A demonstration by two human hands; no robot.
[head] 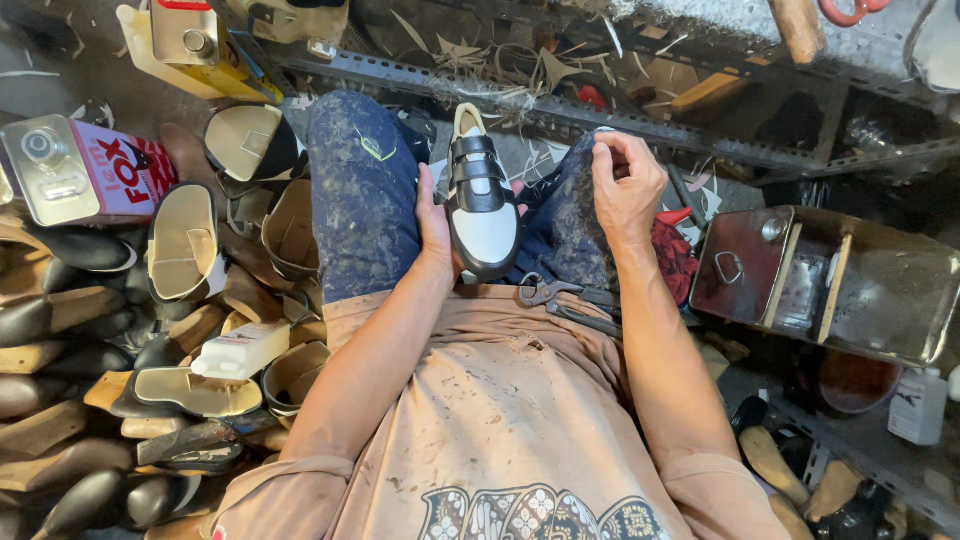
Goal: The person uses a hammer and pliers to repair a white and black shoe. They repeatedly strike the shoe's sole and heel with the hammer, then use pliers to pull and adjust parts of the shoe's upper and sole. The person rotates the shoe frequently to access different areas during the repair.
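A white leather shoe with a black toe cap and two black straps [482, 195] stands toe-down between the person's knees, over the lap, its tan insole end pointing up toward the perforated steel angle rail [520, 100] ahead. The left hand [436, 225] cups the shoe's left side, palm flat against the smooth upper; its fingers are hidden behind the shoe. The right hand [626, 185] rests on the right knee, fingers curled in and pressed together against the thumb; whether it pinches anything cannot be told. Both knees are covered in dark blue, paint-speckled cloth [362, 190]. A stained beige apron [500, 400] spreads over the lap, and dark metal pincers [560, 298] lie on it just below the shoe.

At the left edge of the floor lies a heap of wooden shoe lasts and unfinished shoes with pale insoles [185, 245], some glossy black, some bare wood. A white plastic bottle [240, 350] lies on its side atop the heap. A red rectangular tin can with a metal top [85, 172] lies beyond it. At the right stands a worn, dark metal tin with a ring handle [830, 280], its inside not visible.
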